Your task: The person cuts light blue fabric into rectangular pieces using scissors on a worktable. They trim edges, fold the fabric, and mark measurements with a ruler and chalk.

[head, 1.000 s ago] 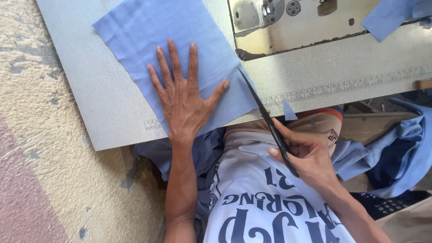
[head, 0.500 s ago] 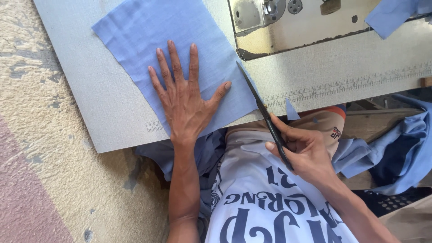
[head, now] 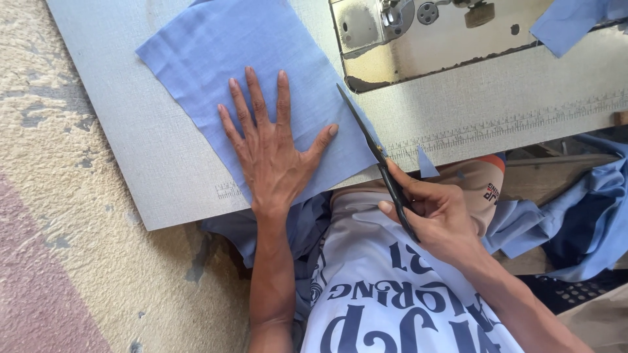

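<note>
My left hand lies flat, fingers spread, on a light blue piece of cloth spread over a grey table top. My right hand grips black scissors by the handles. The blades lie along the cloth's right edge, tips pointing away from me toward the sewing machine. A small blue cloth scrap sits just right of the scissors at the table's near edge.
A metal sewing machine base stands at the table's far right, with more blue cloth draped at the top right corner. Blue fabric is heaped beside my lap at right. A printed ruler strip runs along the table's near edge.
The scissors have moved slightly farther along the cloth's right edge, and my right hand has followed. My left hand stays pressed flat on the cloth.
</note>
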